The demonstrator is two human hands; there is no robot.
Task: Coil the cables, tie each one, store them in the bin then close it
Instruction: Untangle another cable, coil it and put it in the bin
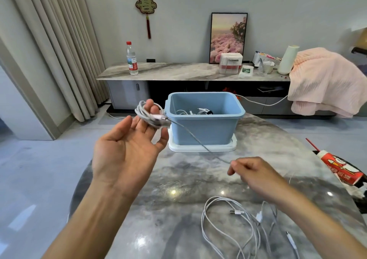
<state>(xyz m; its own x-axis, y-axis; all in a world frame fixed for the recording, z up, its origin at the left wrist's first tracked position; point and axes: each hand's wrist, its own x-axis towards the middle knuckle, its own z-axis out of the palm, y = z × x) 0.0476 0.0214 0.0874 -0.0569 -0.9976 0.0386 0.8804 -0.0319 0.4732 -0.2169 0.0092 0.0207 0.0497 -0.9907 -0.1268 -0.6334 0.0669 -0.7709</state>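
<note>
My left hand (129, 145) is raised palm up, left of the blue bin (206, 127). A coiled white cable (148, 114) is looped around its fingertips. The free end of that cable runs down to the right into my right hand (252, 171), which pinches it low over the table. The bin is open, holds several white coiled cables (195, 111), and stands on its white lid (202, 147). More loose white cables (230, 225) lie tangled on the table near me, partly under my right forearm.
The marble table (178, 179) is round, with its edge at the left. A red and white carton (341, 169) lies at the right edge. Behind stands a low cabinet with a water bottle (132, 59), a framed picture, boxes and a pink blanket (325, 79).
</note>
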